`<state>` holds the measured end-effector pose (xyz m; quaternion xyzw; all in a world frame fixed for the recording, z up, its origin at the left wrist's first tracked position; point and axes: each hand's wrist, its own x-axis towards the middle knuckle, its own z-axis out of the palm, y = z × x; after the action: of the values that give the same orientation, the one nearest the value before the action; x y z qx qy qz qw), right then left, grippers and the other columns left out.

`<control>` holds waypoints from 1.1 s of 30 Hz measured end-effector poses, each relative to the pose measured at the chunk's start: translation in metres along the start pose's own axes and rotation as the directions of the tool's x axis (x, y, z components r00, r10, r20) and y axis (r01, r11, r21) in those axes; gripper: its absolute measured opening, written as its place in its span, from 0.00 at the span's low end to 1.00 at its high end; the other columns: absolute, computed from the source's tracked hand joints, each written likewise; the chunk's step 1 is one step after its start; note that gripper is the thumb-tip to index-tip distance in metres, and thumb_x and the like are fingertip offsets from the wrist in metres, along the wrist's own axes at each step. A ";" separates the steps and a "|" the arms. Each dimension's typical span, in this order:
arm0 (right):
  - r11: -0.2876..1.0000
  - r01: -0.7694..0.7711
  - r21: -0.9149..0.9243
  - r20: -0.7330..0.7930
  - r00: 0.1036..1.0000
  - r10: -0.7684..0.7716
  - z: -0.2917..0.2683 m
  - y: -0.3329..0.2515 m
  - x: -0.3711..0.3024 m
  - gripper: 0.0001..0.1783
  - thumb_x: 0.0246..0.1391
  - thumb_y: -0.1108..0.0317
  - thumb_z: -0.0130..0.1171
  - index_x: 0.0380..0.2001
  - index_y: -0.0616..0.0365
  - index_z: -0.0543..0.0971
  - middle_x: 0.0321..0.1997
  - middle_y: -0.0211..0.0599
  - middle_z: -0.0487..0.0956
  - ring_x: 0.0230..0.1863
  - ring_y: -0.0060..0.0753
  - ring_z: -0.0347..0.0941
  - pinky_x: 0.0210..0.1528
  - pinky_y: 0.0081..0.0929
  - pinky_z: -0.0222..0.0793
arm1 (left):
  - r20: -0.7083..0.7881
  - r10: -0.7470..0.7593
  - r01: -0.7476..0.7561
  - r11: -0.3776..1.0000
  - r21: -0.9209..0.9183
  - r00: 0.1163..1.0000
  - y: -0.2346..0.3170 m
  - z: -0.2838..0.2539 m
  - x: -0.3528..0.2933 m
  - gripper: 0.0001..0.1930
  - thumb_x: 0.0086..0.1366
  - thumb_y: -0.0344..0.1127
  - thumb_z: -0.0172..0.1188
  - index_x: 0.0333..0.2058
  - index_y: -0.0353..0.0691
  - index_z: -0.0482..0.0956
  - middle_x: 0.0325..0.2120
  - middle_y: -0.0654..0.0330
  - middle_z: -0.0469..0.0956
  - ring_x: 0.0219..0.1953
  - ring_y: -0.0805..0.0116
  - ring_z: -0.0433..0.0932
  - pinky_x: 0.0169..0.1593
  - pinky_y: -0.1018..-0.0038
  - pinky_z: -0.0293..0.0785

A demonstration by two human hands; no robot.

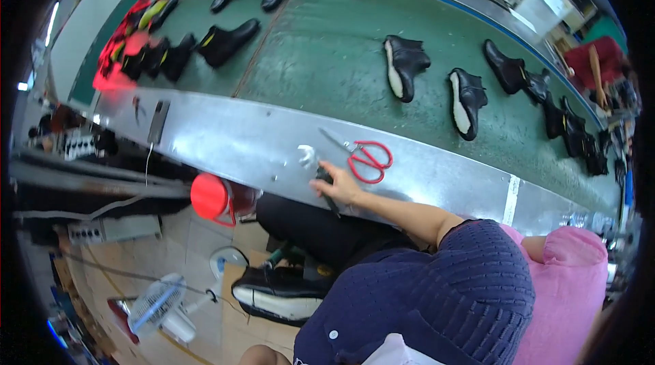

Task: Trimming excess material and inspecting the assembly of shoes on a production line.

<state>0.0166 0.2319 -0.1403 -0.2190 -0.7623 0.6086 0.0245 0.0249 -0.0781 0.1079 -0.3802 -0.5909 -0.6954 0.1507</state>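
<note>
My right hand [339, 185] reaches over the metal edge strip of the bench, its fingers round a slim dark-handled tool [332, 205] whose working end I cannot make out. Just beyond the fingers lies a small white, crumpled scrap [306, 155]. To the hand's right, a pair of red-handled scissors [369, 161] rests with the blades toward the upper left. Lower down, beside my dark-trousered leg, a black boot [280, 296] shows its whitish sole. Of my left arm only a bit of skin [258, 355] shows at the lower edge; that hand is out of sight.
Black boots [406, 67] stand and lie along the green bench surface [327, 31]. A red-lidded container [211, 198] is below the bench edge, a white fan [160, 310] on the floor. A person in pink [563, 290] sits close on my right; others are across the bench.
</note>
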 end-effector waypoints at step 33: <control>0.953 0.233 -0.196 -0.051 0.968 -0.247 0.010 0.003 0.000 0.34 0.50 0.47 0.62 0.55 0.55 0.68 0.28 0.50 0.78 0.31 0.55 0.75 0.32 0.42 0.68 | 0.505 0.206 0.127 0.827 -0.548 0.838 -0.059 0.067 0.072 0.11 0.68 0.41 0.47 0.43 0.40 0.68 0.35 0.45 0.73 0.38 0.51 0.73 0.44 0.56 0.73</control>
<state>0.0147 0.2233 -0.1457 -0.1486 -0.8359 0.5177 0.1061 -0.0381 0.0174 0.1181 -0.6012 -0.3695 -0.6971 -0.1266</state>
